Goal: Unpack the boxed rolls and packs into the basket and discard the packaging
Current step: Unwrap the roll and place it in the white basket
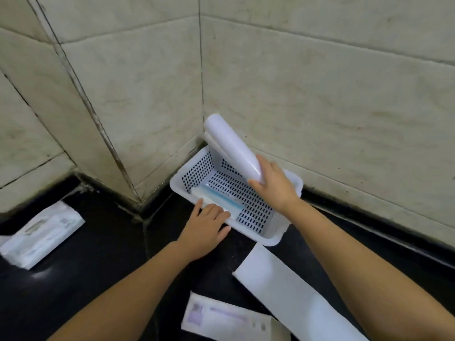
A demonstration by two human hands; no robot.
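Note:
A white perforated basket (275,238) sits in the corner where the black counter meets the tiled walls. My right hand (275,185) grips the lower end of a long white roll (231,143) that leans tilted out of the basket toward the wall corner. A second pale roll edge shows just behind it. My left hand (205,227) rests on the basket's near rim, fingers touching a flat white pack with a blue stripe (219,198) lying inside.
A long white box (290,294) lies on the counter in front of the basket. A flat printed carton (229,321) lies at the bottom edge. Another white pack (41,235) lies at the far left. Tiled walls close off the back.

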